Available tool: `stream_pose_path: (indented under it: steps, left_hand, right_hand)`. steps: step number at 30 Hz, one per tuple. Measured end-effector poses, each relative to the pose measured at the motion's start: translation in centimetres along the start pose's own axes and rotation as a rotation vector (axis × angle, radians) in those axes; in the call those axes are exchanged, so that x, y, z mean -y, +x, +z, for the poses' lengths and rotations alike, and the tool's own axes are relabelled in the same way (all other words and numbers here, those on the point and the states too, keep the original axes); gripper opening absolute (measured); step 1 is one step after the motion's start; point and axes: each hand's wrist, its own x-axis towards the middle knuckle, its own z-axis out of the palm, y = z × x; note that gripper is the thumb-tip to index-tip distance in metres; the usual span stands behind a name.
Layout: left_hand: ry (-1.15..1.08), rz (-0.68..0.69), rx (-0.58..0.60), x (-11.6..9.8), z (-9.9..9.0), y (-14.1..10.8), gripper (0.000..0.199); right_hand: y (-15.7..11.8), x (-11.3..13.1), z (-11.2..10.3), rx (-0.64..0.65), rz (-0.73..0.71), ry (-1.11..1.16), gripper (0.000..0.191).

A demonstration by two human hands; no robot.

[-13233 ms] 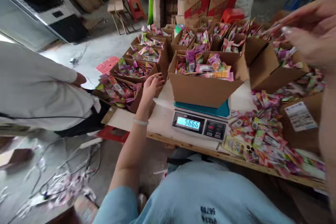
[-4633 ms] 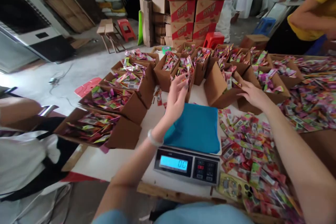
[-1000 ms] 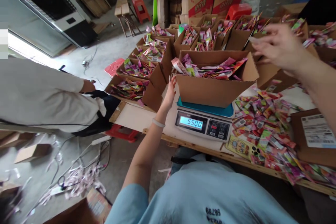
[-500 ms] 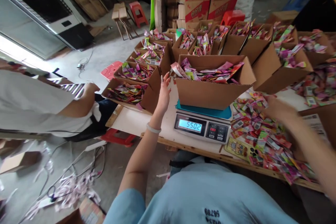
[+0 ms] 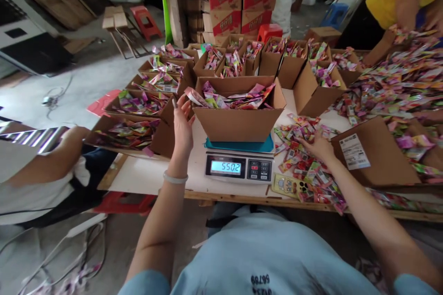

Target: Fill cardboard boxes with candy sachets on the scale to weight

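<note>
Moved: right hand (image 5: 320,146) has dropped from the air onto the loose sachets (image 5: 304,166); reading stays near 5502.
Left hand (image 5: 182,124): open, flat beside the box (image 5: 238,122), holding nothing.
Right hand grip: fingers spread on sachets; whether it holds any, I cannot tell.
Box: brown cardboard, full, on the scale (image 5: 238,166).
Handling: probably heavy, walls soft; take hold low at both sides.

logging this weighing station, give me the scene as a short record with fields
left hand: open, by the left wall of the box on the scale
right hand: reaching into the loose sachets
box on the scale: open carton full of sachets
scale: display reads 5502
nearby: row of filled cartons; a person in white at left
</note>
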Motion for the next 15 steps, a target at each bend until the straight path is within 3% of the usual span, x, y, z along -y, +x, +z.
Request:
stream_pose_path:
  steps: [2,4,8,11,15]
  left_hand:
    - [-0.005,-0.009,-0.001,-0.2,0.2,-0.2,0.084]
    - [-0.001,-0.016,-0.001,-0.4,-0.1,-0.5,0.084]
    - [0.021,-0.014,-0.051,-0.9,-1.5,-0.9,0.084]
    - [0.015,-0.013,-0.072,-0.9,-2.0,-0.6,0.08]
    - [0.013,-0.002,-0.041,-0.7,-1.3,-0.2,0.08]
  right_hand:
    - [0.6,1.8,1.1,0.023,0.008,-0.003,0.076]
    - [1.1,2.7,1.5,0.044,-0.007,0.003,0.058]
    - [1.9,1.4,-0.8,0.019,-0.09,0.068,0.043]
    - [1.6,1.4,-2.3,0.033,-0.312,0.164,0.034]
    - [-1.0,4.7,-0.7,0.186,-0.697,0.31,0.017]
